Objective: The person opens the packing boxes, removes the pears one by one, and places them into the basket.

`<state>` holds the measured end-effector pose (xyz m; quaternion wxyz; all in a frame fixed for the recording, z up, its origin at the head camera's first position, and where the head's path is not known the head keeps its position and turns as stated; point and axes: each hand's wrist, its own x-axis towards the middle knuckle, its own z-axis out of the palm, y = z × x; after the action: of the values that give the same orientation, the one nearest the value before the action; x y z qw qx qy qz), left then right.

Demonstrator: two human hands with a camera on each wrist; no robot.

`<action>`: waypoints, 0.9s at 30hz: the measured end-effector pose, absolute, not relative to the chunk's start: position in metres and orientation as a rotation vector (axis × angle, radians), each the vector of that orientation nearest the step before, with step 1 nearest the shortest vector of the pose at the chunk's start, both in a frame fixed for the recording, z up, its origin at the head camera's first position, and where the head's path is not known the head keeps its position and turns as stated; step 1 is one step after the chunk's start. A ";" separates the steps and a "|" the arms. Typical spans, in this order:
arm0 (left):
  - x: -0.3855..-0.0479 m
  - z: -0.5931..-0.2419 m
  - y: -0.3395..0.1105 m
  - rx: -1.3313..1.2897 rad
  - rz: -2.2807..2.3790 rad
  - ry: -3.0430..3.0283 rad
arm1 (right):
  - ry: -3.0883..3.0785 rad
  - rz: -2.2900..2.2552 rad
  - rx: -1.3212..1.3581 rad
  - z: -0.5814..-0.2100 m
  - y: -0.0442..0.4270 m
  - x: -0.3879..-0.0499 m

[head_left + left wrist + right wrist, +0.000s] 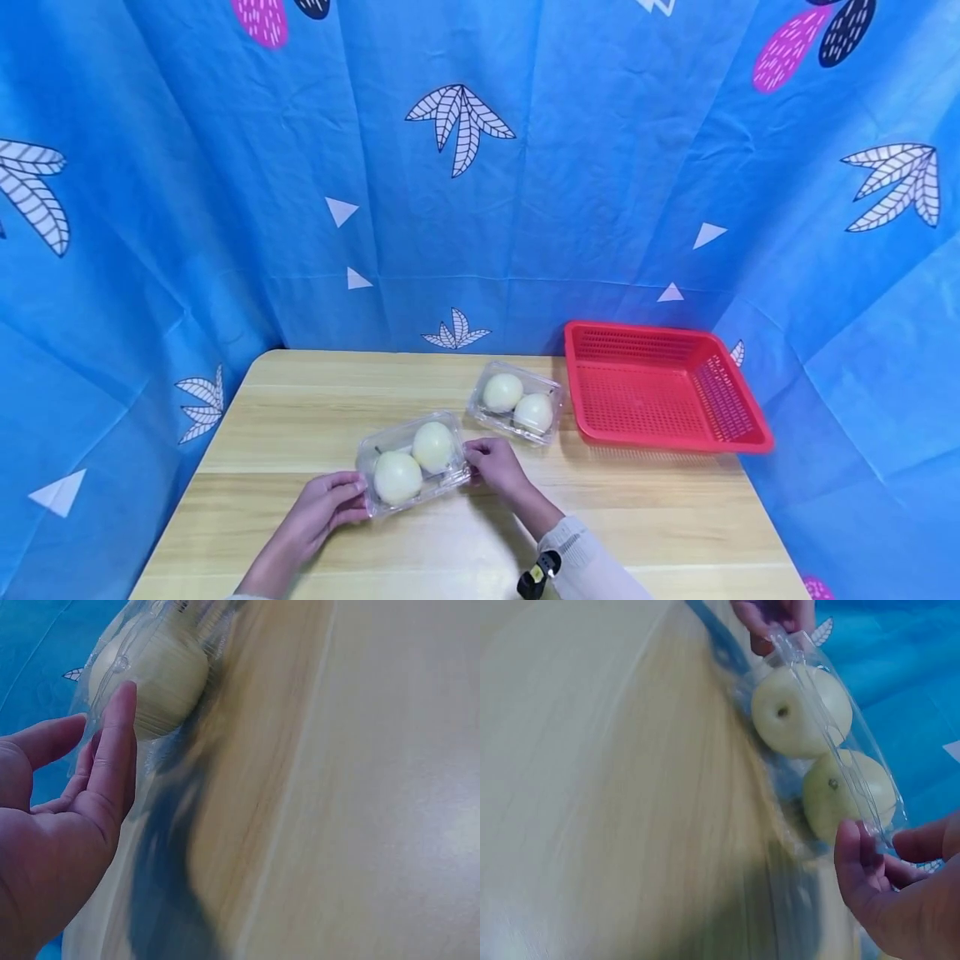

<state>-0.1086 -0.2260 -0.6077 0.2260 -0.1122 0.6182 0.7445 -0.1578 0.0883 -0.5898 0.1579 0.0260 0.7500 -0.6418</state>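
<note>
Clear plastic hinged-lid box (432,487) with two pale, round fruits (398,477) inside: you have it between both hands, left of the red perforated plastic basket (637,400) and nearer to you. Your left hand (327,505) pinches the end farther from the basket, thumb and fingers on opposite faces of the plastic; your right hand (498,467) pinches the end closer to it. Gripping both ends probably helps balance the fruits' weight and spare the thin walls from buckling. You cannot tell whether its underside touches the wood-grain tabletop (637,525). Just left of the basket lies a second clear plastic box (528,379) with two similar fruits, a spot that likely leaves your arms room. Behind the basket hangs a blue patterned curtain (480,225).
</note>
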 end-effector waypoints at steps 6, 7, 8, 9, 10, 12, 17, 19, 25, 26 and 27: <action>-0.105 -0.611 -0.226 -0.314 2.085 1.683 | 1.957 -1.977 0.211 -0.588 0.086 -0.154; -0.104 -0.612 -0.225 -0.323 2.093 1.684 | 1.916 -2.010 0.224 -0.587 0.085 -0.154; -0.103 -0.612 -0.225 -0.334 2.102 1.683 | 1.872 -2.038 0.238 -0.587 0.085 -0.154; -0.102 -0.612 -0.224 -0.344 2.110 1.681 | 1.827 -2.068 0.257 -0.586 0.085 -0.154; -0.101 -0.613 -0.223 -0.354 2.120 1.678 | 1.784 -2.096 0.277 -0.586 0.084 -0.153; -0.098 -0.614 -0.221 -0.381 2.146 1.662 | 1.706 -2.154 0.310 -0.586 0.083 -0.153; -0.093 -0.616 -0.212 -0.409 2.208 1.596 | 1.620 -2.239 0.404 -0.592 0.080 -0.152; -0.091 -0.616 -0.208 -0.406 2.226 1.578 | 1.600 -2.266 0.443 -0.594 0.079 -0.152; -0.084 -0.617 -0.197 -0.409 2.257 1.544 | 1.562 -2.346 0.520 -0.597 0.072 -0.151; -0.083 -0.617 -0.195 -0.412 2.262 1.540 | 1.566 -2.352 0.536 -0.596 0.071 -0.151; -0.083 -0.617 -0.194 -0.417 2.269 1.536 | 1.578 -2.355 0.549 -0.595 0.070 -0.151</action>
<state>-0.0826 -0.1939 -0.6172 0.1839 -0.1480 0.5446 0.8048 -0.1512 0.0696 -0.5946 0.1267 0.1884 0.5421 -0.8090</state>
